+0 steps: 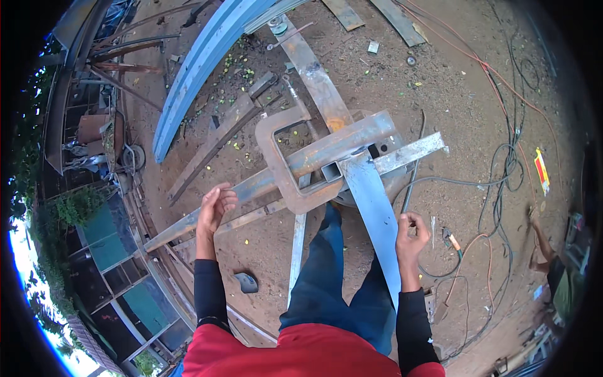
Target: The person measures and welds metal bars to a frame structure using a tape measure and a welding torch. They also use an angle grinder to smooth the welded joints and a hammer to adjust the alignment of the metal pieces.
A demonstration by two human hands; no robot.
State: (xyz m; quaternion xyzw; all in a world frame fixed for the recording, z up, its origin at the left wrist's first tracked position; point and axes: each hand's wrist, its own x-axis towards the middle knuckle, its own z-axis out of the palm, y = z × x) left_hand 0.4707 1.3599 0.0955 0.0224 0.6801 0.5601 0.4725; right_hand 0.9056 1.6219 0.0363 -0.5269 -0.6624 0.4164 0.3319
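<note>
Left hand (213,207): raised, grip loosely spread, just beside the long steel bar (251,188).
Right hand (411,232): raised, grip curled shut, empty, near the grey steel strip (374,213).

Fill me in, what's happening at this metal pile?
A person in a red shirt and blue trousers stands on bare dirt over a stack of rusty steel bars and square tubes threaded through a flat rounded steel frame. The left hand is open, right beside a long grey steel bar, possibly touching it. The right hand is loosely curled beside a pale flat steel strip, apparently gripping nothing. Black cables trail across the ground.
</note>
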